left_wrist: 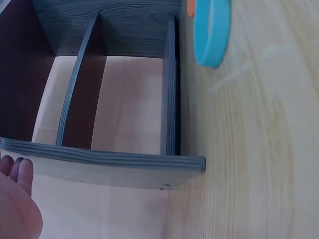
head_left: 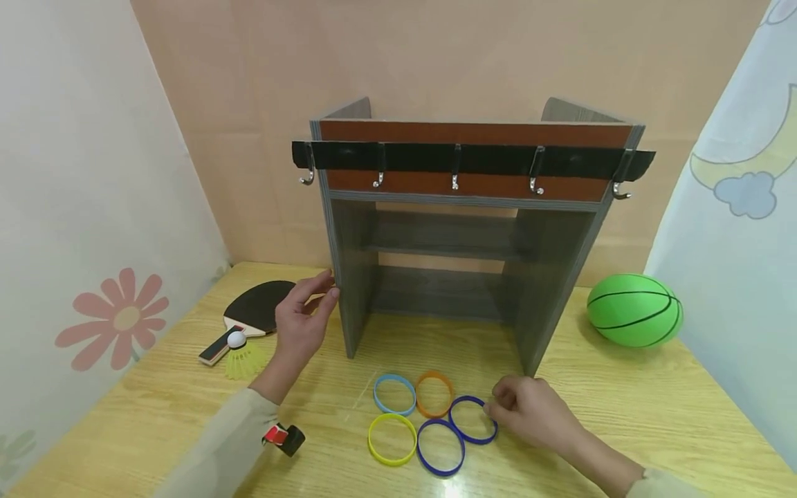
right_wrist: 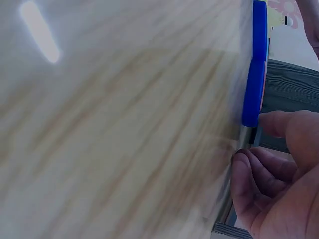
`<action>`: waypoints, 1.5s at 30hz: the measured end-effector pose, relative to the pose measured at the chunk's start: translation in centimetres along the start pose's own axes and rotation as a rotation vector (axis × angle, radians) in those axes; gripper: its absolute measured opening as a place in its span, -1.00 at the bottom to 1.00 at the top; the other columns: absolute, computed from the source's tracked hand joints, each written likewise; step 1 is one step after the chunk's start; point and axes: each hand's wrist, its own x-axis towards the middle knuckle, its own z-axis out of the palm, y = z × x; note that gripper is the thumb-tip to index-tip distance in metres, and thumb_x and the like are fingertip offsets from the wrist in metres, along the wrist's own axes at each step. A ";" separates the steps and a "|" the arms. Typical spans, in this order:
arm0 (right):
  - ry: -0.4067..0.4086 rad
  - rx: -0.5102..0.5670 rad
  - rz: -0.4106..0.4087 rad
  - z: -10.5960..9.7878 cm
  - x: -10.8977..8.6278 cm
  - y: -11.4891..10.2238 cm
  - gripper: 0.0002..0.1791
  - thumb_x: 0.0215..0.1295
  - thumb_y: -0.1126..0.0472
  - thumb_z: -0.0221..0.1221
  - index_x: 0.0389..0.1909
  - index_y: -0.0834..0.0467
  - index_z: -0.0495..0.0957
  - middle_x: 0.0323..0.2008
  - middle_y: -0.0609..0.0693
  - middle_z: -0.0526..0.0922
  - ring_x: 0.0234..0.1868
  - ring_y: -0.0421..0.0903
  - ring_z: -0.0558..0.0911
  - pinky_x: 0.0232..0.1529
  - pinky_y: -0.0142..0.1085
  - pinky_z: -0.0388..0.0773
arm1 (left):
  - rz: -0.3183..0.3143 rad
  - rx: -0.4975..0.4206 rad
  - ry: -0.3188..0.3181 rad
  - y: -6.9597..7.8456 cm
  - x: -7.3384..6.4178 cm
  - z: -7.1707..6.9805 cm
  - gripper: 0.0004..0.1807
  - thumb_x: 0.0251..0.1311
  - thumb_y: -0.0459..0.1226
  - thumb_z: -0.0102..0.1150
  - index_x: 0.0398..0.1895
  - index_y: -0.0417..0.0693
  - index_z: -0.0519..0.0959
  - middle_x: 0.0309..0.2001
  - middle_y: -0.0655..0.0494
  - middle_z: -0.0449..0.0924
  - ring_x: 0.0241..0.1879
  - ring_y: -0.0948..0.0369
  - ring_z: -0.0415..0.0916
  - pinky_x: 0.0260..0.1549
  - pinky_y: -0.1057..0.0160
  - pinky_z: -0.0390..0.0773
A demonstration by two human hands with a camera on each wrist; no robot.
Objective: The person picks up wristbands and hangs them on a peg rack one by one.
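Five coloured rubbery rings (head_left: 433,416) unhung; silver metal hooks (head_left: 455,182) bare
Centred between the surface's (head_left: 336,460) side edges; rightmost dark-blue ring (head_left: 479,441) apparently touched, ungrasped, by half-curled right fingers (head_left: 512,385); left fingers (head_left: 314,284) relaxed beside grey wooden rack (head_left: 445,233)

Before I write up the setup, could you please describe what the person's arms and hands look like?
The left hand and right hand are bare, without gloves. The left sleeve is long and pale grey-beige; the right sleeve, partly in view, matches. A small black-and-red piece shows beside the left cuff; how it attaches is unclear.
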 end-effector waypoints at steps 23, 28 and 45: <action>-0.118 0.362 0.165 -2.7 -0.3 1.1 -0.96 0.14 0.37 0.18 -0.43 0.27 0.51 -0.62 0.00 0.53 -0.60 -0.12 0.53 -0.67 -0.31 0.55 | -0.036 -0.068 0.039 0.9 0.4 0.4 -0.84 0.06 -0.68 0.15 -0.25 -0.62 0.57 -0.35 -0.41 0.55 -0.35 0.14 0.57 -0.33 0.36 0.65; -0.147 0.601 0.162 -5.3 0.8 0.2 -0.83 0.24 0.38 0.17 -0.30 0.47 0.48 -0.48 0.20 0.58 -0.47 0.01 0.62 -0.46 -0.15 0.68 | -0.033 -0.071 0.040 0.7 0.5 0.3 -0.84 0.04 -0.69 0.17 -0.26 -0.61 0.57 -0.36 -0.40 0.55 -0.36 0.18 0.58 -0.34 0.36 0.65; -0.042 1.015 -0.085 -6.9 7.9 -9.8 -0.95 0.16 0.49 0.24 -0.39 0.33 0.56 -0.39 0.20 0.66 -0.33 0.05 0.69 -0.23 -0.12 0.66 | -0.038 -0.141 0.018 0.6 0.8 -0.1 -0.83 0.03 -0.71 0.15 -0.26 -0.68 0.53 -0.40 -0.41 0.55 -0.38 0.21 0.60 -0.37 0.31 0.66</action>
